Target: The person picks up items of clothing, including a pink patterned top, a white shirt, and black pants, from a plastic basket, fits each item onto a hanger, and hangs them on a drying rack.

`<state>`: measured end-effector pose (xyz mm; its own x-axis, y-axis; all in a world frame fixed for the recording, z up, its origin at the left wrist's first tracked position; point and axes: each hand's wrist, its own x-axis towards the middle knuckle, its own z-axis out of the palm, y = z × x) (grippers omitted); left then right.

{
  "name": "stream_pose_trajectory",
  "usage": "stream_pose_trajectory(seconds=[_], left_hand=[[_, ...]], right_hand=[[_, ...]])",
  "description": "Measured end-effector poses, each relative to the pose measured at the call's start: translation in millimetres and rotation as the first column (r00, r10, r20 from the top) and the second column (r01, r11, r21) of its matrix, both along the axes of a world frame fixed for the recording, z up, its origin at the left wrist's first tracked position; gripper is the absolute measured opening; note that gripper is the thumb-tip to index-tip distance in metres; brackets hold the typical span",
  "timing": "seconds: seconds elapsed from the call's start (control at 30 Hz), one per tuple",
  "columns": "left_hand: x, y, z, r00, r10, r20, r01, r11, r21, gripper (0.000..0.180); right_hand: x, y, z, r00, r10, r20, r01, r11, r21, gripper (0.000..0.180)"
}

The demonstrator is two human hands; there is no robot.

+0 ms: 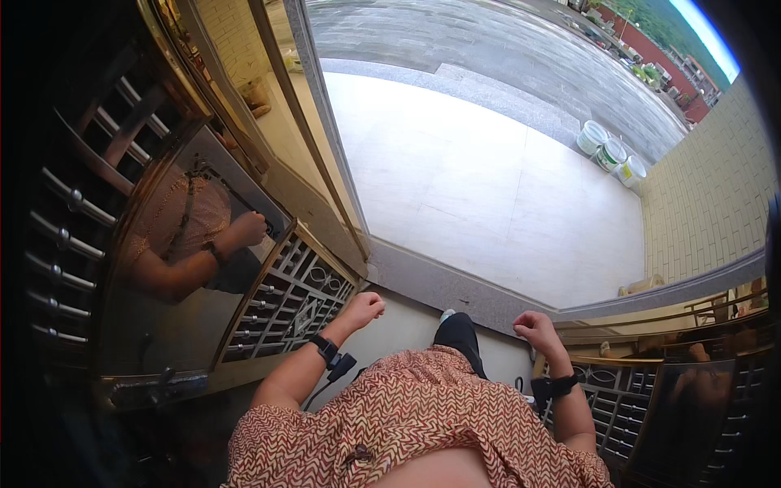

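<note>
My left hand (364,309) hangs in the air beside the left door (277,317), its fingers curled in and nothing visible in them. My right hand (536,331) is raised near the right door (634,390). Its fingers are bent loosely toward the thumb, and I see nothing held there. Both doors have metal lattice and glossy, mirror-like panels, and they stand swung back on either side of me. A dark band with a small device sits on each wrist. One of my legs (462,337), in dark trousers, steps toward the grey stone threshold (455,301).
Beyond the threshold lies a pale tiled porch (455,179), with a step down to grey paving (407,37). Three white buckets (610,154) stand at its far right edge, by a brick wall (708,195). A stone-framed doorway edge (325,122) rises on the left.
</note>
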<state>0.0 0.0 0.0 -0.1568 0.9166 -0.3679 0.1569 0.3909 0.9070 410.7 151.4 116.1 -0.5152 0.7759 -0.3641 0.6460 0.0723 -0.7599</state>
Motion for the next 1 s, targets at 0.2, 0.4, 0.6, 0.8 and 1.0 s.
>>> stream_pose_trajectory(seconds=[0.2,0.4,0.6,0.8,1.0], left_hand=[[-15,124,20,0.998,-0.015,-0.065,0.018,0.999,0.040,0.022],[-92,121,4,0.951,0.305,-0.050,-0.307,0.915,-0.263,0.018],[-107,107,-16,0.824,0.546,-0.151,-0.553,0.717,-0.423,0.017],[-100,176,-6,0.906,0.421,-0.047,-0.391,0.787,-0.477,0.016],[-139,238,-119,0.952,0.299,-0.073,-0.300,0.847,-0.439,0.021]], right_hand=[[-53,140,3,0.992,0.057,-0.115,-0.066,0.995,-0.074,0.013],[-99,292,14,0.988,0.138,-0.062,-0.143,0.987,-0.079,0.013],[-181,404,15,0.956,0.288,-0.051,-0.292,0.953,-0.086,0.012],[-296,487,33,0.885,0.466,-0.009,-0.466,0.885,-0.021,0.016],[-426,612,28,0.842,0.534,0.076,-0.539,0.836,0.102,0.019]])
